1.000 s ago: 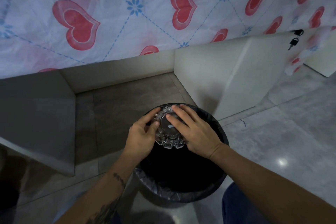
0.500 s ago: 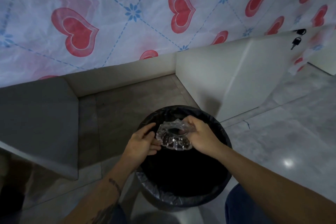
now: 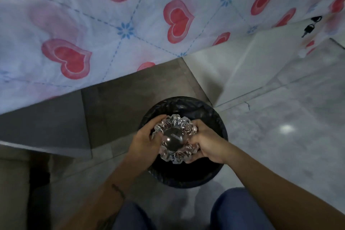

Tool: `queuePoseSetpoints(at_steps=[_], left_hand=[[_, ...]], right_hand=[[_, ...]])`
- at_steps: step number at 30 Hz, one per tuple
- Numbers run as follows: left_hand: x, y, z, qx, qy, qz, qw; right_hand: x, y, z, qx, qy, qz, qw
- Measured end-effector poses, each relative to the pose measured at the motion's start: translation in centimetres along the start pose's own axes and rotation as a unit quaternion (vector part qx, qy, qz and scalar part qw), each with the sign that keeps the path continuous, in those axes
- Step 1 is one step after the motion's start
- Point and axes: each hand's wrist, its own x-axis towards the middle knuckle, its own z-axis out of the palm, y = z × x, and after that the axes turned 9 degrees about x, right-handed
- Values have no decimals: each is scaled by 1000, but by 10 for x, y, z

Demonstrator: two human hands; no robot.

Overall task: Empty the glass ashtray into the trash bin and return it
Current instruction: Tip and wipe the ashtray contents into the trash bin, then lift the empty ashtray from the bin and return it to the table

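The glass ashtray (image 3: 174, 139), clear with a scalloped rim, is held level and face up right above the mouth of the round trash bin (image 3: 188, 104), which is lined with a black bag. My left hand (image 3: 143, 142) grips its left rim and my right hand (image 3: 207, 143) grips its right rim. A small pale mark shows in the ashtray's dark centre. The inside of the bin is too dark to see.
A bed with a heart-patterned sheet (image 3: 112, 24) fills the top of the view. White cabinet panels (image 3: 233, 65) stand right of the bin, with keys (image 3: 308, 29) hanging at the upper right. Glossy tiled floor (image 3: 280, 136) spreads right; my knees are at the bottom.
The ashtray has turned from upside down over the bin to face up, and both hands now hold its rim. The view has shifted closer and lower.
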Motion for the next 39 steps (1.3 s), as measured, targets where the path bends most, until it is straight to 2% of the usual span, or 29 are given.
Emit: queuePoseSetpoints(at_steps=[5, 11, 16, 21, 24, 29, 35, 39], left_hand=[[-37, 76, -41, 10, 12, -47, 999], [-86, 191, -100, -9, 23, -28, 999], [-119, 286, -163, 10, 37, 16, 999], [-123, 352, -214, -34, 56, 43, 997], [-117, 376, -230, -67, 88, 45, 993], [-93, 394, -237, -96, 116, 11, 988], [-38, 407, -224, -114, 121, -53, 985], [21, 413, -207, -106, 127, -128, 978]], right_hand=[[-74, -41, 27, -130, 63, -128, 981], [-174, -115, 54, -241, 133, -225, 935], [-249, -191, 84, -260, 151, -249, 921], [-292, -258, 104, -234, 158, -288, 915], [-299, -289, 111, -227, 160, -295, 914], [-281, -329, 104, -242, 105, -253, 931], [-218, -377, 78, -300, 75, -202, 929], [-159, -415, 46, -343, 36, -182, 921]])
